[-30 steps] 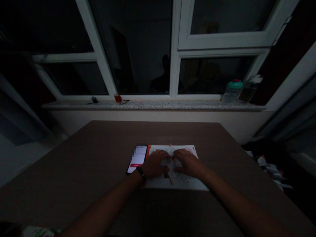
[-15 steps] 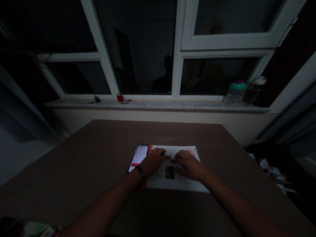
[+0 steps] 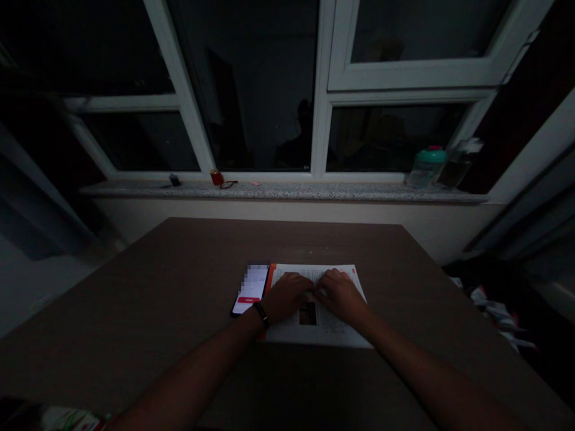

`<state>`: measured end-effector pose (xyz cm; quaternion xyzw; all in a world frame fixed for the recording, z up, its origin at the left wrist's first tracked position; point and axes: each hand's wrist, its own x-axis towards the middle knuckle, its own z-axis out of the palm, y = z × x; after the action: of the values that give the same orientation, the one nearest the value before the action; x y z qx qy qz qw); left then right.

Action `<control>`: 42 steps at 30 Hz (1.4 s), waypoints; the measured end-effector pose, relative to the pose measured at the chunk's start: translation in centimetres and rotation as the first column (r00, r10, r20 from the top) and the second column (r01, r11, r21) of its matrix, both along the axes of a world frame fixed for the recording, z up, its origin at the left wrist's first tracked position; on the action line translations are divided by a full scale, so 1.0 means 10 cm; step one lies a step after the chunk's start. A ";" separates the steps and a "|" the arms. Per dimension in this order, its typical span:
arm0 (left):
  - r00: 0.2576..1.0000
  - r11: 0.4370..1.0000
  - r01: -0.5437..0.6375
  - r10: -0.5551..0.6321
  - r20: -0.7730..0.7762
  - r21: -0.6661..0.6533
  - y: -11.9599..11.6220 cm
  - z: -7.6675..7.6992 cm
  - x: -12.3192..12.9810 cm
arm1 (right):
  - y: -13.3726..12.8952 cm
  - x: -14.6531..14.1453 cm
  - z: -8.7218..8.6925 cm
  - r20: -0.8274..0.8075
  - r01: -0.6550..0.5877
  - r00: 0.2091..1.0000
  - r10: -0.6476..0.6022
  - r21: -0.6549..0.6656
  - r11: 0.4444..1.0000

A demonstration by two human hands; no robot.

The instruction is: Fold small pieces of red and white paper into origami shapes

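A printed white sheet with an orange left edge [image 3: 332, 332] lies flat on the brown table [image 3: 179, 287]. My left hand [image 3: 285, 296], a dark band on its wrist, rests palm down on the sheet's left half. My right hand [image 3: 341, 294] presses on the sheet's right half, its fingertips meeting the left hand's near the middle. A small dark picture on the sheet shows between the two wrists. Just left of the sheet lies a lit phone [image 3: 250, 290], touching nothing but the table.
Beyond the table runs a stone windowsill [image 3: 287, 191] under dark windows. On it stand a green-lidded jar [image 3: 424, 166] and a clear container [image 3: 456, 163] at right, a small red object [image 3: 216, 177] at left. Clutter lies on the floor at right [image 3: 494, 311].
One second ago a folded flap stood up between my hands; it now lies flat. Both hands have drawn together at the middle of the sheet.
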<state>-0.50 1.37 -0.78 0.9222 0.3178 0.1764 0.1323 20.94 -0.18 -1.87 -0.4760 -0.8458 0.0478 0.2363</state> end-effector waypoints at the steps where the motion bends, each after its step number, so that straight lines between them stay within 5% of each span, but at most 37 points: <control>1: 1.000 1.000 0.001 -0.001 0.009 -0.008 0.00 0.00 0.00 | 0.02 0.00 -0.01 -0.016 0.015 1.000 -0.015 -0.002 1.000; 16: 0.994 0.995 -0.098 0.097 0.047 0.017 0.02 -0.06 0.00 | 0.10 0.01 -0.14 -0.134 0.006 0.991 -0.013 -0.046 0.999; 31: 0.998 0.996 -0.061 0.061 -0.001 0.070 0.03 -0.07 0.01 | 0.00 0.01 0.05 0.034 -0.129 0.991 0.130 -0.030 0.991; 42: 0.992 0.993 -0.116 0.114 0.051 0.033 0.03 -0.08 0.02 | 0.02 -0.01 0.06 0.066 -0.084 0.994 0.086 -0.032 0.996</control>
<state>-0.28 1.66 -1.53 0.8999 0.3640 0.2118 0.1131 20.80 0.04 -1.32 -0.4443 -0.8719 0.0541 0.1984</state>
